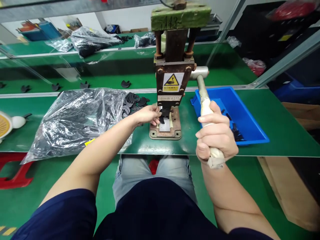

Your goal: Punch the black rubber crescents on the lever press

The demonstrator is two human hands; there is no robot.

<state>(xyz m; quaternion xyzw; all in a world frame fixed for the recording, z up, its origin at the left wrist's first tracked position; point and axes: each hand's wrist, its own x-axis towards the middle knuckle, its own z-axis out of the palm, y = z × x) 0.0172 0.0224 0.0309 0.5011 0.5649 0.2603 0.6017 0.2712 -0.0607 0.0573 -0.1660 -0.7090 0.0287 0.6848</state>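
Observation:
A hand press (pixel 169 76) with a green top and a yellow warning sticker stands on the bench in front of me. My right hand (pixel 215 135) is wrapped round its tape-covered lever (pixel 205 103), to the right of the press. At the press base, my left hand (pixel 149 115) pinches a small black curved part (pixel 162 120) over the metal plate (pixel 164 127), just under the ram. The fingers partly hide this part. Left of the press, similar black crescent-shaped parts (pixel 131 101) spill from the mouth of a large clear plastic bag (pixel 80 120).
A blue bin (pixel 255 128) with some black pieces in it stands to the right. Several black parts (pixel 84 85) lie spaced along the green strip behind the bag. At the far left is a white and yellow object (pixel 6 125). More bags (pixel 92 40) sit further back.

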